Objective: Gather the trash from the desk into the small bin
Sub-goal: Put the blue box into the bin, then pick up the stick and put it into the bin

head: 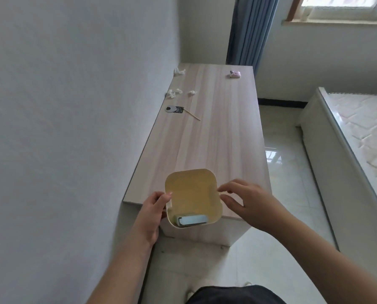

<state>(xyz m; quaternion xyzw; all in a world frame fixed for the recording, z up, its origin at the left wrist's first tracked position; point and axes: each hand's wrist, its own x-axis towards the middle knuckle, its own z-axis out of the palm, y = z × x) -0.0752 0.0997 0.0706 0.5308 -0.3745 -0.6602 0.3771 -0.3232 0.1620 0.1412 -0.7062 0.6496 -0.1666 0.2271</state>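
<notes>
A small pale-yellow bin [192,189] stands at the near end of the wooden desk [216,137], with a light-blue box [193,220] lying inside it. My left hand [152,216] grips the bin's left wall. My right hand [246,204] hovers by the right rim with fingers spread, holding nothing. Farther along the desk lie crumpled white tissues [174,93], another tissue wad [179,71], a small scrap [192,92], a dark wrapper with a grey disc [174,109], a thin wooden stick [192,114] and a pink packet [235,74].
A white wall runs along the desk's left side. A tiled floor [288,172] lies to the right, with a bed [358,132] beyond it. A blue curtain [249,29] and a window are behind the desk's far end.
</notes>
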